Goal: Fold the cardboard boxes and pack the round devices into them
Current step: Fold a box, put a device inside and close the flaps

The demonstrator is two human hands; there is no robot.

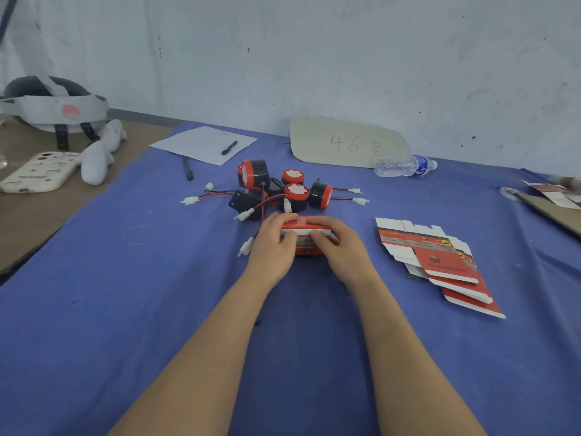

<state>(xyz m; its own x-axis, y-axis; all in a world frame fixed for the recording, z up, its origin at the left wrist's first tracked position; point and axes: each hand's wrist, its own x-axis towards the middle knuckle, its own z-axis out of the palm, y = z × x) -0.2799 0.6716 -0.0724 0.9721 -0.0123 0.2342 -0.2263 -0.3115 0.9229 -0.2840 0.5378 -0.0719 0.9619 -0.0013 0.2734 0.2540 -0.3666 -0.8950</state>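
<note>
Fingers (287, 239) of both hands are curled round the small red-and-white box (304, 230), thumbs on the near face and the rest over the top edge: left hand (270, 247) on its left end, right hand (341, 248) on its right. The box sits mid-counter (125, 309) on the blue cloth, just in front of the pile of round devices (283, 190). This reads as the top flap being pressed shut, with the two-sided grip holding the walls square while it tucks. A lead with a white connector (245, 248) trails out beside the left hand. It may belong to a device inside, but the hands hide the opening, so I can't confirm. It would foul the flap if left out. Flat box blanks (440, 262) are stacked to the right, well apart. Further out: water bottle (405, 166), cardboard sign (345, 143), paper sheet (201, 143) with a pen (229, 147), rubber band (141, 235). The phone (37, 171) and headset (53, 105) lie far left, off the cloth.
</note>
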